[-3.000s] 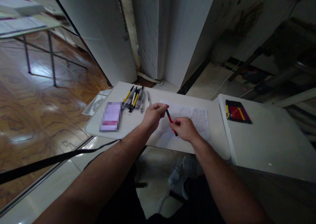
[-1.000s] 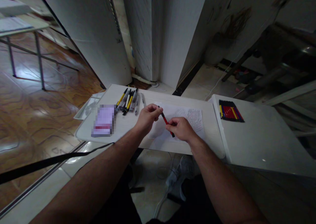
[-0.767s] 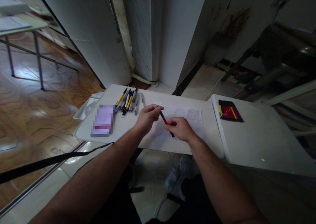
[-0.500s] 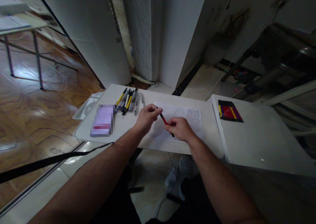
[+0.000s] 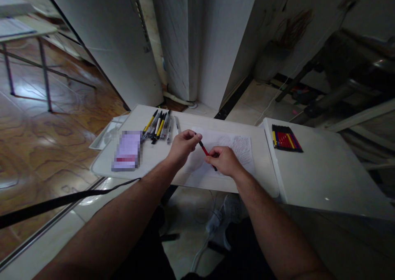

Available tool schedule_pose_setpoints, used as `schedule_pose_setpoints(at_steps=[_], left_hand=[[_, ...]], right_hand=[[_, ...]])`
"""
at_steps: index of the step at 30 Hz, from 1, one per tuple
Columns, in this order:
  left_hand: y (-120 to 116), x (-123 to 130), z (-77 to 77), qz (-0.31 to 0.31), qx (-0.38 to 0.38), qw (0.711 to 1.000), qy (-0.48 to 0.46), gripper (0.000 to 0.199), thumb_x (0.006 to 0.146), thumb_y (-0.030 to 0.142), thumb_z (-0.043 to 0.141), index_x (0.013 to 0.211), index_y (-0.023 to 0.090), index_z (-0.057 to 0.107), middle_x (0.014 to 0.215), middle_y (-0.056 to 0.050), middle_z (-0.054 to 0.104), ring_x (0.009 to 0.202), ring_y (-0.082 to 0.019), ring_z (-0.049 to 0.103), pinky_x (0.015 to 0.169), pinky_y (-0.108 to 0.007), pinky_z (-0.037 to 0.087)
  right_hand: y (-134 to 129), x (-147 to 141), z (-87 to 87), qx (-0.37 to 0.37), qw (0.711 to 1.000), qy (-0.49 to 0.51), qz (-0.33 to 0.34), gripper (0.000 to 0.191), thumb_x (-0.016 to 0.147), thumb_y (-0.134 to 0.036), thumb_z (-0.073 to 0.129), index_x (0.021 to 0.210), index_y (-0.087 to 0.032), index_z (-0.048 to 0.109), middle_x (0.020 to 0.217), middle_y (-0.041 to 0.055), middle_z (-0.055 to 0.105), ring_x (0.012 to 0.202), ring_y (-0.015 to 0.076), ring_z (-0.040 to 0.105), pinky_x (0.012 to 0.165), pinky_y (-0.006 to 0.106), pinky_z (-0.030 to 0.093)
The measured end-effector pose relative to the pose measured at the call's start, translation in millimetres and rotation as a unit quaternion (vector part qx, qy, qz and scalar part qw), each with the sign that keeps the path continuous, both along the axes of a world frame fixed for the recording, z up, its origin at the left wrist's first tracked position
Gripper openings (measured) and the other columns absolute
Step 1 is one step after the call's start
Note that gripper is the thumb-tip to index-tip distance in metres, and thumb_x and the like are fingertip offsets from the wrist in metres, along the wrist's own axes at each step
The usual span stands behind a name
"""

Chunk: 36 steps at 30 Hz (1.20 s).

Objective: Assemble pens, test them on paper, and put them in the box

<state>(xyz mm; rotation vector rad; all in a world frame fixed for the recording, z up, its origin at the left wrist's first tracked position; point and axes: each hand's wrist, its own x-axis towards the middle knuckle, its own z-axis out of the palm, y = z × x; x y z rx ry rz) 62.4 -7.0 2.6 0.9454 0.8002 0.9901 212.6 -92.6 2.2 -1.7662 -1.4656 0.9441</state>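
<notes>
Both of my hands are on a red pen with black ends (image 5: pixel 205 150), which slants above a sheet of paper (image 5: pixel 226 137) marked with dark handwriting-like lines. My left hand (image 5: pixel 182 149) is closed, pinching the upper black end between thumb and finger. Lower down, my right hand (image 5: pixel 225 160) is closed around the red barrel, and the black lower end sticks out beneath its fingers. Left of the paper lies a bunch of pens (image 5: pixel 159 126) in yellow, black, white and clear.
A phone-like purple object (image 5: pixel 127 150), blurred out, lies on the white table (image 5: pixel 108 165) at left. On the adjoining right-hand table (image 5: pixel 327 177) sits a row of red, yellow and dark pens (image 5: pixel 286 139). A black strap (image 5: pixel 70 197) crosses the lower left.
The view has shifted very slightly. Both hands keep the same grip on the pen, with no clear movement.
</notes>
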Motion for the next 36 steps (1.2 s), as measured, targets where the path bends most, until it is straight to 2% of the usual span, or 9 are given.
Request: schedule_pose_setpoints(at_steps=[3,5,10,23,27,32,36], left_hand=[[-0.7,-1.2,3.2,-0.016,-0.006,1.0,-0.012,0.024,0.066,0.031,0.078,0.08,0.015,0.068,0.055,0.004,0.049,0.047,-0.006,0.039,0.045,-0.021,0.026],[-0.8,-1.6,4.1,-0.013,-0.003,1.0,-0.01,0.022,0.064,0.029,0.078,0.079,0.015,0.069,0.056,0.003,0.051,0.047,-0.006,0.04,0.045,-0.021,0.027],[0.4,-1.2,0.5,-0.001,0.008,1.0,0.005,0.027,0.06,0.028,0.082,0.066,0.016,0.058,0.055,0.005,0.051,0.045,-0.006,0.039,0.044,-0.021,0.027],[1.8,-0.8,-2.7,-0.004,0.014,1.0,0.009,0.034,0.062,0.03,0.082,0.066,0.017,0.051,0.052,0.007,0.049,0.041,-0.005,0.036,0.04,-0.02,0.024],[1.8,-0.4,-2.4,0.003,0.021,1.0,0.011,0.033,0.062,0.03,0.082,0.067,0.018,0.051,0.05,0.007,0.048,0.041,-0.005,0.036,0.04,-0.02,0.024],[1.3,-0.2,-2.4,0.009,0.03,0.999,0.029,0.032,0.063,0.03,0.081,0.067,0.017,0.052,0.05,0.007,0.048,0.041,-0.005,0.037,0.04,-0.02,0.025],[0.7,-0.7,-3.1,-0.003,0.024,0.999,0.021,0.032,0.064,0.03,0.081,0.069,0.017,0.053,0.052,0.006,0.05,0.042,-0.005,0.039,0.04,-0.019,0.026]], right_hand=[[0.7,0.3,-1.2,-0.002,1.0,0.002,-0.001,0.012,0.073,-0.029,0.066,0.07,-0.017,0.068,0.059,-0.002,0.062,0.055,0.0111,0.054,0.054,0.022,0.038],[0.8,0.6,-1.2,-0.005,1.0,0.001,-0.001,0.012,0.073,-0.029,0.066,0.07,-0.017,0.068,0.059,-0.002,0.062,0.055,0.0111,0.054,0.054,0.022,0.038],[0.3,1.1,-1.6,-0.003,1.0,-0.004,-0.003,0.012,0.073,-0.03,0.067,0.07,-0.018,0.067,0.059,-0.0019,0.062,0.055,0.0114,0.055,0.054,0.022,0.038],[0.0,-0.5,-3.2,0.003,1.0,0.001,-0.009,0.013,0.072,-0.03,0.068,0.069,-0.018,0.065,0.059,-0.0021,0.061,0.055,0.0111,0.053,0.054,0.023,0.037],[1.1,-1.1,-4.5,0.004,1.0,0.025,-0.015,0.016,0.07,-0.032,0.07,0.071,-0.018,0.063,0.059,-0.0025,0.06,0.055,0.0114,0.053,0.053,0.023,0.038],[2.7,-1.6,-1.8,0.001,0.994,0.107,0.021,0.02,0.078,-0.033,0.06,0.08,-0.015,0.069,0.068,0.0008,0.065,0.059,0.0118,0.056,0.055,0.024,0.041],[2.9,-2.4,-0.4,0.007,0.994,0.107,0.014,0.019,0.078,-0.033,0.06,0.077,-0.015,0.067,0.064,-0.0006,0.062,0.056,0.0108,0.053,0.052,0.023,0.04]])
